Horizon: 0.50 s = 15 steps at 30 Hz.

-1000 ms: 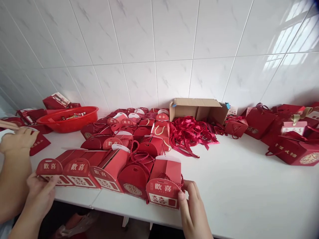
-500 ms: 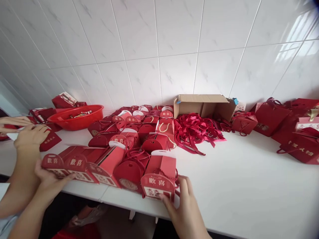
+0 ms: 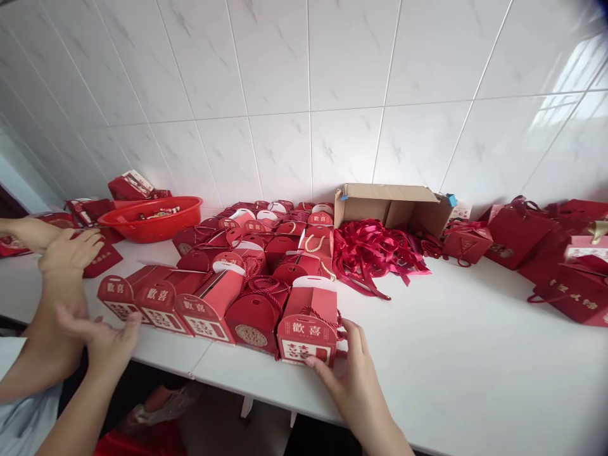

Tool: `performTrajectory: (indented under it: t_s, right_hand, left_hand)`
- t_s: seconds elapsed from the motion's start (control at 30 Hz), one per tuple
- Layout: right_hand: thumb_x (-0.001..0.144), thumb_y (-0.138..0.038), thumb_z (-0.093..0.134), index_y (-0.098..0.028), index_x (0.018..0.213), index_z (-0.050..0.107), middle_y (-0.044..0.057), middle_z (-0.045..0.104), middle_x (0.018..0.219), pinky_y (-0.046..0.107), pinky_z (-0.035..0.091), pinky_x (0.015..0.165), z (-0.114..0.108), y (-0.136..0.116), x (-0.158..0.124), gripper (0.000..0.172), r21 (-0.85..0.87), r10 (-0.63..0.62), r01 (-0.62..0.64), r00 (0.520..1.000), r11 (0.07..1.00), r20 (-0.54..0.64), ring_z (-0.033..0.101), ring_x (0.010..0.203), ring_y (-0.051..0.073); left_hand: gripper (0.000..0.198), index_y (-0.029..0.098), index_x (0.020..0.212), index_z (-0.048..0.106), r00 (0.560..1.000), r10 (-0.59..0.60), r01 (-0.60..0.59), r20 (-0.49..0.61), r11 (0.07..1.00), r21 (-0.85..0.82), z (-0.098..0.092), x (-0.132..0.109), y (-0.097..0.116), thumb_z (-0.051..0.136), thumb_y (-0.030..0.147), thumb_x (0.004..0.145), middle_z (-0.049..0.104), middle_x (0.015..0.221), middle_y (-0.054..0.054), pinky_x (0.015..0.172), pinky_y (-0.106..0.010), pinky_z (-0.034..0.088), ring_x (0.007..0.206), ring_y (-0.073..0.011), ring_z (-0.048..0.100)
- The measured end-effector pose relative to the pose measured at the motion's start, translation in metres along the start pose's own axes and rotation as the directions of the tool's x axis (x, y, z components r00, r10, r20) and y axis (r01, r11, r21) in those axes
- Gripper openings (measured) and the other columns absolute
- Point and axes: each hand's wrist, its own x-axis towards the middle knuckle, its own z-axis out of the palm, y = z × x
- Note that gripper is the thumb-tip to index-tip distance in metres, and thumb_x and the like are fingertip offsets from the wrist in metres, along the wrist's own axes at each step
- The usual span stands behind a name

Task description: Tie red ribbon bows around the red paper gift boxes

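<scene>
Several red gift boxes with rounded ends and cut-out handles form a row along the table's front edge. The right-end gift box (image 3: pixel 308 329) has a twisted red cord and pale characters on its front. My right hand (image 3: pixel 354 373) grips its right corner, thumb across the front and fingers round the side. At the other end of the row, the leftmost gift box (image 3: pixel 118 297) stands upright. Just in front of it, my left hand (image 3: pixel 102 339) is open, fingers spread, holding nothing. A dark red round-ended box (image 3: pixel 254 323) with a cord sits second from the right.
A co-worker's hands (image 3: pixel 71 250) are at the left by a red folder-like piece (image 3: pixel 104 259). Behind stand a red plastic basin (image 3: pixel 156 228), more boxes, a cardboard carton (image 3: pixel 394 193) and a heap of red ribbons (image 3: pixel 375 253). Red bags (image 3: pixel 520 231) stand at the right.
My left hand has come off the leftmost box and opened. The row's left boxes now stand straighter and closer to the right. My right hand stays on the right-end box.
</scene>
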Motion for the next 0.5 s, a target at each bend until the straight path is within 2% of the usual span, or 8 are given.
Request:
performTrajectory:
  t_s: [0.07,0.13,0.23,0.3,0.33,0.4,0.47,0.5]
  right_hand:
    - [0.084,-0.03,0.063,-0.025,0.133,0.034,0.013,0.048,0.129,0.036,0.058,0.085,-0.005,0.001,-0.001,0.057,0.066,-0.005,0.002,0.999,0.998,0.042,0.064,0.101,0.022]
    - [0.086,-0.028,0.061,-0.025,0.135,0.035,0.012,0.05,0.13,0.035,0.056,0.091,-0.008,0.003,-0.003,0.056,0.111,-0.029,0.022,0.998,0.994,0.061,0.061,0.11,0.023]
    - [0.087,-0.026,0.059,-0.025,0.138,0.036,0.013,0.048,0.136,0.038,0.051,0.099,-0.008,0.006,-0.003,0.056,0.117,-0.08,0.074,0.996,0.99,0.043,0.054,0.122,0.025]
    - [0.087,-0.026,0.058,-0.025,0.142,0.032,0.013,0.043,0.142,0.04,0.048,0.103,-0.007,0.008,-0.002,0.06,0.111,-0.111,0.106,0.993,0.988,0.045,0.05,0.127,0.026]
    - [0.088,-0.027,0.057,-0.026,0.143,0.03,0.013,0.041,0.144,0.04,0.046,0.104,-0.005,0.009,-0.001,0.062,0.113,-0.122,0.115,0.991,0.987,0.058,0.047,0.13,0.026]
    - [0.088,-0.028,0.056,-0.027,0.145,0.028,0.012,0.038,0.146,0.041,0.044,0.107,-0.003,0.009,-0.002,0.063,0.13,-0.125,0.114,0.989,0.985,0.082,0.044,0.133,0.026]
    - [0.089,-0.027,0.056,-0.027,0.144,0.031,0.012,0.034,0.149,0.042,0.043,0.108,-0.006,0.011,-0.008,0.061,0.163,-0.099,0.087,0.993,0.983,0.065,0.04,0.135,0.026]
    - [0.088,-0.027,0.057,-0.028,0.143,0.034,0.011,0.033,0.15,0.042,0.043,0.107,-0.011,0.013,-0.015,0.06,0.183,-0.076,0.066,0.996,0.981,0.048,0.039,0.136,0.027]
  left_hand:
    - [0.101,0.008,0.138,0.003,0.994,-0.048,0.048,-0.093,0.999,-0.006,-0.003,-0.019,0.024,0.069,0.038,0.068,0.015,0.147,-0.025,0.1,-0.062,0.038,0.136,-0.0428,0.023]
    - [0.087,0.011,0.138,0.013,0.977,0.154,-0.169,-0.147,0.981,-0.099,-0.005,-0.046,0.065,0.065,0.035,0.072,0.022,0.146,-0.022,0.099,-0.06,0.041,0.135,-0.0404,0.029]
    - [0.078,0.017,0.133,0.033,0.89,0.454,-0.449,-0.039,0.86,-0.244,-0.003,-0.085,0.142,0.072,0.037,0.068,0.035,0.14,-0.018,0.096,-0.053,0.048,0.126,-0.0374,0.044]
    - [0.073,0.022,0.132,0.039,0.812,0.582,-0.551,0.046,0.79,-0.268,0.003,-0.104,0.186,0.073,0.037,0.069,0.036,0.138,-0.017,0.104,-0.054,0.041,0.129,-0.0369,0.041]
    - [0.075,0.022,0.134,0.037,0.795,0.596,-0.551,0.116,0.788,-0.273,0.007,-0.11,0.203,0.072,0.04,0.07,0.035,0.14,-0.017,0.107,-0.056,0.036,0.133,-0.0387,0.036]
    - [0.084,0.02,0.141,0.03,0.796,0.573,-0.519,0.196,0.812,-0.267,0.014,-0.121,0.225,0.068,0.049,0.072,0.031,0.144,-0.021,0.11,-0.064,0.024,0.138,-0.0429,0.026]
    - [0.089,0.018,0.144,0.026,0.845,0.518,-0.469,0.136,0.838,-0.28,0.015,-0.134,0.231,0.066,0.053,0.072,0.029,0.146,-0.022,0.108,-0.07,0.017,0.139,-0.0457,0.021]
    - [0.088,0.019,0.144,0.028,0.867,0.493,-0.449,0.069,0.835,-0.318,0.012,-0.144,0.23,0.067,0.052,0.072,0.03,0.146,-0.021,0.107,-0.071,0.02,0.138,-0.0456,0.024]
